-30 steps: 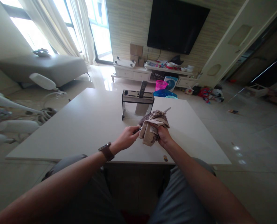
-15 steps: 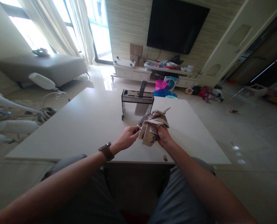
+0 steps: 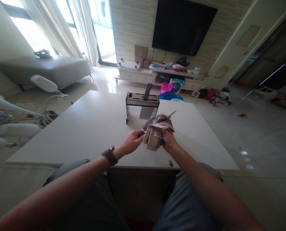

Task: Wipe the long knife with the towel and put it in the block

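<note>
My left hand point(image 3: 132, 141) is closed round the dark handle of a knife point(image 3: 173, 113), whose tip sticks out past the far side of a cloth. That brown and beige cloth point(image 3: 155, 134) is bunched over the blade, hiding most of it. My right hand point(image 3: 169, 140) grips the cloth from the right, with its fingers mostly covered by the folds. Just beyond the cloth a knife block point(image 3: 142, 100) stands upright on the white table point(image 3: 85, 128). In it sits a broad-bladed knife with a black handle point(image 3: 147, 91).
A small sticker point(image 3: 171, 163) is at the table's near edge. Beyond the table are a pink basket point(image 3: 166, 87), a blue tub point(image 3: 168, 95) and a low TV cabinet point(image 3: 130, 75). White chairs point(image 3: 20, 130) stand at the left, and a grey bench point(image 3: 44, 72) is behind them.
Both hands, the knife and the cloth stay in practically the same place. The whole view has shifted very slightly.
</note>
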The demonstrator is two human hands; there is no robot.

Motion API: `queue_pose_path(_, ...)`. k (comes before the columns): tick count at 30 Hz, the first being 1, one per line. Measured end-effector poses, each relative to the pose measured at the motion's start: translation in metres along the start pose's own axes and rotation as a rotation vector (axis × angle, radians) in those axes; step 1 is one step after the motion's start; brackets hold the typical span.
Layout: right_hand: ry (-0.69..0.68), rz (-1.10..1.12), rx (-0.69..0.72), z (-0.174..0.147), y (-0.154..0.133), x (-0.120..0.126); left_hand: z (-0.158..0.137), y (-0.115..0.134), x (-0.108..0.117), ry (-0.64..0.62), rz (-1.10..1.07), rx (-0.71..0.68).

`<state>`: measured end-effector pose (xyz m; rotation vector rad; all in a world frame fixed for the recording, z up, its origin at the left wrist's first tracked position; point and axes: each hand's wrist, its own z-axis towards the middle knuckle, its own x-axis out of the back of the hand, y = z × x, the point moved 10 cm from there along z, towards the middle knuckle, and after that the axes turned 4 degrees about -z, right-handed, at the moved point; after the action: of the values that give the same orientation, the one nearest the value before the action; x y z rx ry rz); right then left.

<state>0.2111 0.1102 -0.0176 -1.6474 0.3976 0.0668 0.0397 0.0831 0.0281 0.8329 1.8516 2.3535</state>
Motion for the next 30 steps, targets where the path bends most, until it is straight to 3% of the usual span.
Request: queue_pose_path(30,-0.043,-0.010,-0.006,-0.0027,-0.0022,-0.0056,-0.0001,-0.0012,0.0006,0.010,-0.011,-0.001)
